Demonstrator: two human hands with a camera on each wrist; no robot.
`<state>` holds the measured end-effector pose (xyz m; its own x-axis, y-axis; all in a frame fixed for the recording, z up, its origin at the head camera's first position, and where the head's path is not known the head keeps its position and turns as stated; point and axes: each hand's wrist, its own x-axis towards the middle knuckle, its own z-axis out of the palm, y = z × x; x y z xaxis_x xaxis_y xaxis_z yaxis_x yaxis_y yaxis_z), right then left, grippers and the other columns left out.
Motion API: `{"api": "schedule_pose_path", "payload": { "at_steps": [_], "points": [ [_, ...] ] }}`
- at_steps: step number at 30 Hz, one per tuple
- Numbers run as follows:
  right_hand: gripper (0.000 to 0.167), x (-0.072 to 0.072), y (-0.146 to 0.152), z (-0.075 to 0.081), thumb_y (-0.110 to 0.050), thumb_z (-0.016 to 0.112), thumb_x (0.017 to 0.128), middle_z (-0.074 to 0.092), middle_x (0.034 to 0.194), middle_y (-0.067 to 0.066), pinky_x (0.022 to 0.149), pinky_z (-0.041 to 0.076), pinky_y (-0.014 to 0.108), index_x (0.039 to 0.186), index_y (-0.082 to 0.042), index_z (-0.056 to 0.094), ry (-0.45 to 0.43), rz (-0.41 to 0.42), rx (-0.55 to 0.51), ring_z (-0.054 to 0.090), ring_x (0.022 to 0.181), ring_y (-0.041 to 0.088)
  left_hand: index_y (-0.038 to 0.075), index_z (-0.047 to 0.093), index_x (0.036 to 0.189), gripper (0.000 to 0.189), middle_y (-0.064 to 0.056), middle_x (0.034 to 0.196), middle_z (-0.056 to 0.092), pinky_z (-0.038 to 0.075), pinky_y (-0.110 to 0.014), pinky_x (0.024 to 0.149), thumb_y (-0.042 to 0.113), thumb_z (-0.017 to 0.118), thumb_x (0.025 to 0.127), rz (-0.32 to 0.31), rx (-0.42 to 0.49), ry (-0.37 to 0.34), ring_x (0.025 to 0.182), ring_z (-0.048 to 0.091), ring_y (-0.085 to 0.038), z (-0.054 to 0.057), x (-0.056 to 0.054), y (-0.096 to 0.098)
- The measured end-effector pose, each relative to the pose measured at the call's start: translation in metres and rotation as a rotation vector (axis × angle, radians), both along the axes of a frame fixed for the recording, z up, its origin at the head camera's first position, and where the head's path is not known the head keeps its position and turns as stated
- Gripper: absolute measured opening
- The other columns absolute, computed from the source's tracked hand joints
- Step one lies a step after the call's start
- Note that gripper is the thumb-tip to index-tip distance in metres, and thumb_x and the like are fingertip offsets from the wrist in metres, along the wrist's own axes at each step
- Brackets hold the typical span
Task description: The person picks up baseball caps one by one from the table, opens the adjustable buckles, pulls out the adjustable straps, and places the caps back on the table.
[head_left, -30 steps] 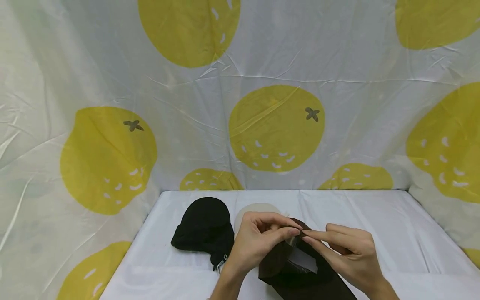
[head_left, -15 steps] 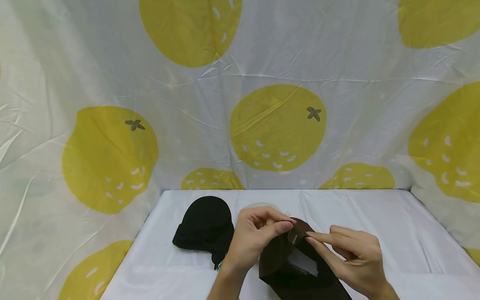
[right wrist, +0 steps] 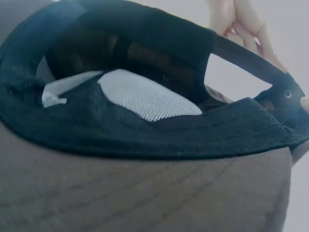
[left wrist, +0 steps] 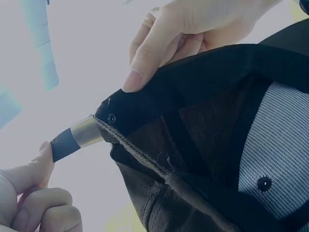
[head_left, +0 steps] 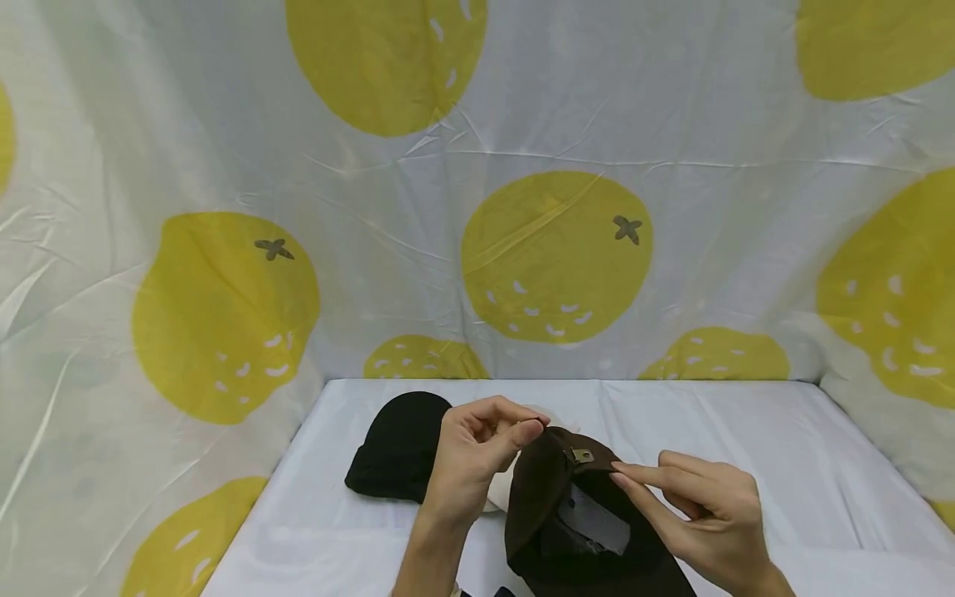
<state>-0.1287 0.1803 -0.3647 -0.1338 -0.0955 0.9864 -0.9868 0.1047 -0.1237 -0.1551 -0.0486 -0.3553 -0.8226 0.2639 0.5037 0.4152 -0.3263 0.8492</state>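
Observation:
A dark brown baseball cap [head_left: 531,497] is held between both hands, its inside and a pale lining panel [head_left: 593,521] facing up. My left hand [head_left: 473,452] pinches the free end of the cap's back strap [left wrist: 65,145], between thumb and index finger. A metal buckle [head_left: 582,455] sits on the strap between the hands. My right hand [head_left: 701,506] pinches the cap's back edge beside the buckle. In the right wrist view, the brim [right wrist: 145,193] fills the lower part, with white mesh lining [right wrist: 145,96] inside the crown.
On the white-covered table [head_left: 291,497], a black hat [head_left: 399,448] lies to the left, partly behind my left hand. An off-white hat [head_left: 498,491] is mostly hidden behind the brown cap. A lemon-print curtain [head_left: 555,257] hangs at the back and sides.
My left hand has moved left and slightly up with the strap end, away from my right hand. The gap between the hands has widened, and the buckle now shows more plainly.

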Motion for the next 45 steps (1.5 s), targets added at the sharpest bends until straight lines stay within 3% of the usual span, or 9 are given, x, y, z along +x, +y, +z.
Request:
{"api": "schedule_pose_path", "payload": {
  "at_steps": [6, 14, 26, 33, 39, 41, 45],
  "points": [
    [0.019, 0.000, 0.003, -0.001, -0.008, 0.079, 0.092, 0.027, 0.053, -0.007, 0.048, 0.011, 0.006, 0.081, 0.007, 0.079, -0.003, -0.021, -0.004, 0.018, 0.050, -0.002, -0.022, 0.068, 0.100, 0.026, 0.009, 0.057, 0.050, 0.028, -0.025, 0.052, 0.003, 0.074, 0.094, 0.024, -0.025, -0.015, 0.054, 0.029, -0.010, 0.001, 0.001, 0.001],
    [0.021, 0.000, 0.008, -0.002, -0.011, 0.080, 0.092, 0.027, 0.053, -0.007, 0.048, 0.013, 0.006, 0.082, 0.007, 0.079, -0.020, -0.057, -0.008, 0.020, 0.050, -0.003, -0.020, 0.070, 0.100, 0.022, 0.009, 0.059, 0.052, 0.030, -0.026, 0.051, 0.001, 0.072, 0.094, 0.016, -0.036, 0.020, 0.054, 0.031, -0.009, 0.000, 0.000, 0.003],
    [0.018, 0.001, 0.011, 0.004, -0.010, 0.083, 0.088, 0.024, 0.053, -0.007, 0.050, 0.011, 0.006, 0.077, 0.004, 0.080, -0.045, -0.119, -0.068, 0.017, 0.050, -0.001, -0.019, 0.073, 0.101, 0.021, 0.002, 0.055, 0.041, 0.035, -0.025, 0.056, -0.001, 0.075, 0.091, 0.018, -0.033, 0.020, 0.056, 0.031, -0.009, -0.002, 0.000, 0.007],
    [0.007, -0.002, 0.018, 0.003, 0.004, 0.084, 0.079, 0.022, 0.054, -0.006, 0.054, 0.010, 0.006, 0.074, 0.006, 0.079, -0.053, -0.171, -0.162, 0.016, 0.053, -0.001, -0.015, 0.075, 0.101, 0.019, 0.009, 0.061, 0.057, 0.038, -0.021, 0.059, 0.001, 0.077, 0.090, 0.071, -0.060, -0.014, 0.060, 0.039, -0.004, -0.002, 0.001, 0.011],
    [0.005, -0.004, 0.026, 0.001, 0.010, 0.083, 0.074, 0.023, 0.054, -0.006, 0.054, 0.010, 0.006, 0.073, 0.009, 0.078, -0.091, -0.231, -0.227, 0.018, 0.053, -0.002, 0.000, 0.082, 0.100, 0.015, -0.001, 0.058, 0.051, 0.034, -0.019, 0.056, 0.007, 0.082, 0.087, 0.174, -0.119, -0.037, 0.055, 0.035, -0.006, -0.004, 0.004, 0.022],
    [0.005, -0.002, 0.028, 0.001, 0.011, 0.083, 0.073, 0.023, 0.054, -0.007, 0.054, 0.010, 0.007, 0.073, 0.009, 0.078, -0.117, -0.252, -0.239, 0.019, 0.053, -0.003, 0.001, 0.082, 0.100, 0.014, -0.007, 0.056, 0.048, 0.031, -0.019, 0.052, 0.007, 0.083, 0.087, 0.198, -0.126, -0.016, 0.052, 0.034, -0.005, -0.006, 0.005, 0.027],
    [0.007, 0.000, 0.031, 0.001, 0.014, 0.082, 0.071, 0.022, 0.053, -0.007, 0.053, 0.010, 0.007, 0.074, 0.009, 0.078, -0.153, -0.289, -0.259, 0.019, 0.052, -0.003, -0.001, 0.081, 0.102, 0.016, -0.011, 0.054, 0.042, 0.026, -0.018, 0.044, 0.008, 0.082, 0.088, 0.196, -0.153, 0.106, 0.049, 0.030, -0.001, -0.012, 0.008, 0.042]
  ]
}}
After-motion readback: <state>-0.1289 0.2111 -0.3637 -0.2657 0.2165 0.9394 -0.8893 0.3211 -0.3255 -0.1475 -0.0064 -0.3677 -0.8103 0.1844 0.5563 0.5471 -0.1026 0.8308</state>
